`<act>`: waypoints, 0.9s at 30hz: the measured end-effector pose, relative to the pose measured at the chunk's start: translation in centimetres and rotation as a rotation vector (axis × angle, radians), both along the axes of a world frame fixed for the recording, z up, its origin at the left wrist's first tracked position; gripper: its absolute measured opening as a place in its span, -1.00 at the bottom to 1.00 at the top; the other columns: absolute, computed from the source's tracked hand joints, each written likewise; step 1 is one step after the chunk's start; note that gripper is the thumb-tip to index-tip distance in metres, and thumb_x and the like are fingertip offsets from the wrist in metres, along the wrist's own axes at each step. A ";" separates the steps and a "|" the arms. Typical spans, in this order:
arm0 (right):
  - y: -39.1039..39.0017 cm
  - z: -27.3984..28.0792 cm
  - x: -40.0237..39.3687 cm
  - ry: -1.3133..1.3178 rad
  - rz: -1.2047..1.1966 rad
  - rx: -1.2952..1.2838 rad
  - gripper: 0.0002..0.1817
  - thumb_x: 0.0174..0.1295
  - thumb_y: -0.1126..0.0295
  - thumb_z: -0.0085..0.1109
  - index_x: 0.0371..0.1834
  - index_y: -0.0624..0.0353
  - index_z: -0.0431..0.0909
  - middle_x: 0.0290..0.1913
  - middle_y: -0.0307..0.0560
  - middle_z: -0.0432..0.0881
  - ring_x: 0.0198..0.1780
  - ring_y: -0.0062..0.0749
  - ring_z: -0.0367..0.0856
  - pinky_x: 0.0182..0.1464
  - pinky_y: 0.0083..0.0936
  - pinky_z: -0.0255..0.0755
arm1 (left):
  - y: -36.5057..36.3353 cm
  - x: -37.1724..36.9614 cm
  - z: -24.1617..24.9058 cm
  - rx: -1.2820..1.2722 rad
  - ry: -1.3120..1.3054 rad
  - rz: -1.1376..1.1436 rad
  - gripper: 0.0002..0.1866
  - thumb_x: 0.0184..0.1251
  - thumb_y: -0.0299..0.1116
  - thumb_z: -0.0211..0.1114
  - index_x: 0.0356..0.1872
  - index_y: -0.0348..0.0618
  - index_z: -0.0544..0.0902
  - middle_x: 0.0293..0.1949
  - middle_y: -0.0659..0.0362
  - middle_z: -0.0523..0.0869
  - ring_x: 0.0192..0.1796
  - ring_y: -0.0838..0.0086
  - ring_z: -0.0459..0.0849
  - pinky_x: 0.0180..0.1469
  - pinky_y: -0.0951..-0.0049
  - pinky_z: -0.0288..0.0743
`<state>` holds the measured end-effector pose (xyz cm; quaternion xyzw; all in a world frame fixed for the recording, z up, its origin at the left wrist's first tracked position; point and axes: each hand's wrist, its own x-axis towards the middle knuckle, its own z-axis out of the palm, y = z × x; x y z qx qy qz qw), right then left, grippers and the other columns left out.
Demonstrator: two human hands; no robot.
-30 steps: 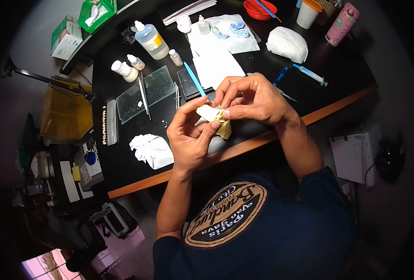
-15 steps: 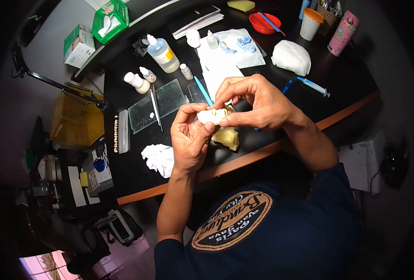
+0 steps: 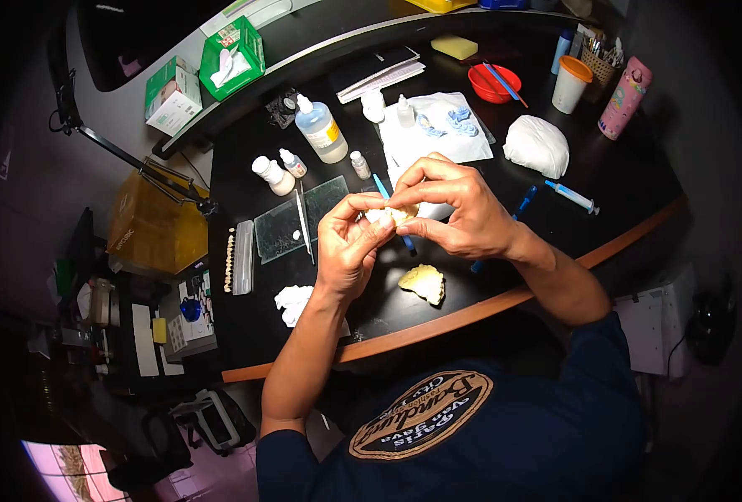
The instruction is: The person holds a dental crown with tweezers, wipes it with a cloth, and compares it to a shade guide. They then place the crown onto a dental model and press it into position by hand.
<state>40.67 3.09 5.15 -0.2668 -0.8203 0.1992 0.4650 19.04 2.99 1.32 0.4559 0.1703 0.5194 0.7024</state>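
Note:
Between the fingertips of both hands is a small cream-coloured dental cast, largely covered by the fingers. My left hand is closed on its left side, thumb on the near face. On the right side, my right hand pinches it with thumb and fingers. A second, yellowish dental cast lies on the black table below the hands. A blue pen-like stick shows behind the fingers, its middle hidden by them.
A glass slab with metal tweezers lies left of my hands, near a row of teeth. Several bottles stand behind, including a large clear one. To the right are a syringe and a white wrapped bundle.
The view has shifted, so the table items sit further right and lower. My hands now show further above the second cast, and the held cast is more covered by fingers.

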 end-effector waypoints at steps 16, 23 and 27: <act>0.6 -2.4 -1.1 0.020 -0.034 0.193 -0.68 -0.02 0.62 0.52 -0.13 0.21 0.77 -0.14 -0.06 0.74 -0.11 -0.16 0.74 -0.08 -0.34 0.66 | 0.0 -0.4 -0.2 0.303 0.337 0.222 -0.87 0.28 -0.70 0.44 -0.18 -0.35 0.78 0.04 0.07 0.61 0.14 0.38 0.68 0.13 0.46 0.70; 0.5 -2.4 -0.7 -0.049 -0.029 0.193 -0.62 -0.03 0.61 0.56 -0.07 0.26 0.77 -0.11 -0.04 0.75 -0.03 -0.13 0.77 -0.02 -0.33 0.69 | 0.6 -1.1 -1.1 0.219 0.287 0.115 -0.87 0.25 -0.72 0.45 -0.20 -0.37 0.79 -0.04 -0.01 0.76 0.04 0.41 0.74 0.15 0.42 0.64; 0.4 -2.2 -0.7 -0.060 -0.025 0.236 -0.62 -0.03 0.62 0.55 -0.07 0.26 0.76 -0.10 -0.04 0.74 -0.03 -0.11 0.77 0.00 -0.32 0.69 | 0.6 -1.3 -0.9 0.163 0.291 0.067 -0.87 0.26 -0.72 0.44 -0.19 -0.35 0.79 -0.05 -0.04 0.79 0.03 0.39 0.75 0.14 0.43 0.62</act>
